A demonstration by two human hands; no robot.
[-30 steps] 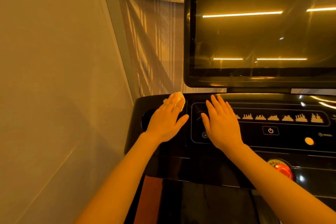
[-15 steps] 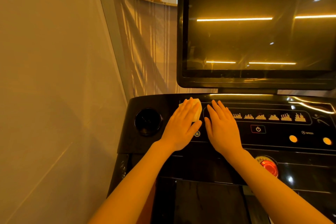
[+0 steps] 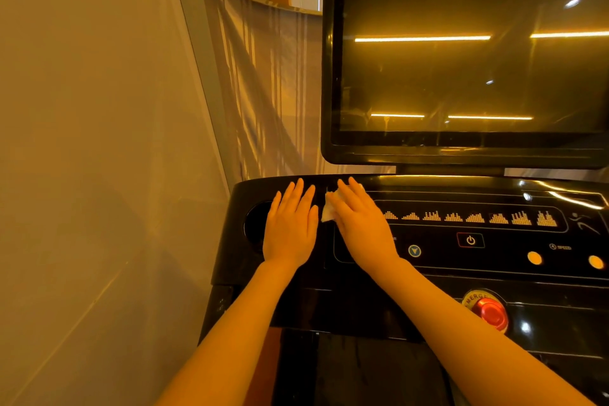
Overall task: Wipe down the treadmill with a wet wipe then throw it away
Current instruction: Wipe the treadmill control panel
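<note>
Glossy black plastic of the treadmill console (image 3: 428, 269) carries both of a person's hands, laid flat near its left end. The wet wipe (image 3: 328, 212), a small white crumpled wad, sits under the fingers and inner edge of the right hand (image 3: 362, 224), with a corner showing in the gap between the hands. That grip is spread, straight fingers pressing the wipe onto the panel, apparently to keep it in full contact with the surface while it is rubbed across. The left hand (image 3: 290, 227) lies palm down just beside it, fingers straight and holding nothing, probably as a brace; it partly covers the round cup recess (image 3: 255, 224). To the right run a row of lit programme icons (image 3: 474, 217), a power button (image 3: 470, 240), two amber buttons (image 3: 534, 257) and the red emergency stop (image 3: 490, 312), all lying in the path of a rightward wipe and liable to be pressed. The dark screen (image 3: 474, 56) rises just behind the hands. A plain wall (image 3: 99, 142) and a striped curtain (image 3: 263, 92) crowd the left side. No bin is in view.
</note>
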